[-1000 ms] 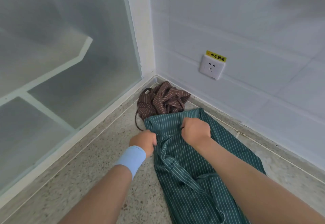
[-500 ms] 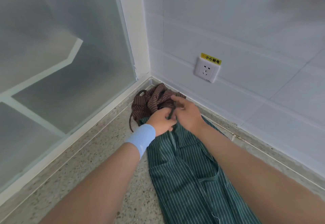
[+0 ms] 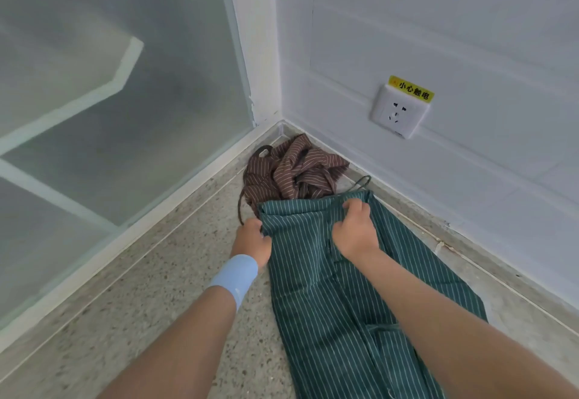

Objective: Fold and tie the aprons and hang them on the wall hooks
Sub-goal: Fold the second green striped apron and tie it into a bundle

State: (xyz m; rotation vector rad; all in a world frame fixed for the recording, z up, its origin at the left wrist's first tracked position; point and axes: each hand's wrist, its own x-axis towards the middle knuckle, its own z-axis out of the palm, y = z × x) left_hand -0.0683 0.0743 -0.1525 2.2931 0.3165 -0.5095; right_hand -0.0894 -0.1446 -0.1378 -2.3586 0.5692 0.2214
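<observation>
Terrazzo floor (image 3: pixel 141 320) in a white-walled corner: left hand (image 3: pixel 252 237) and right hand (image 3: pixel 355 229) clutch the top edge of the green striped apron (image 3: pixel 313 289), a crumpled brown striped apron (image 3: pixel 294 173) just beyond.

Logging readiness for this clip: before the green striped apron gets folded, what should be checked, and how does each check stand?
1. Left hand grips the green pinstriped cloth apron at its top left corner: ok.
2. Right hand grips its top edge: ok.
3. It lies lengthwise on the speckled stone floor: ok.
4. Crumpled brown striped apron lies apart from the green one: not ok, they touch.
5. Waist ties untangled: cannot tell.
6. Wall hooks within reach: cannot tell, none in view.
</observation>
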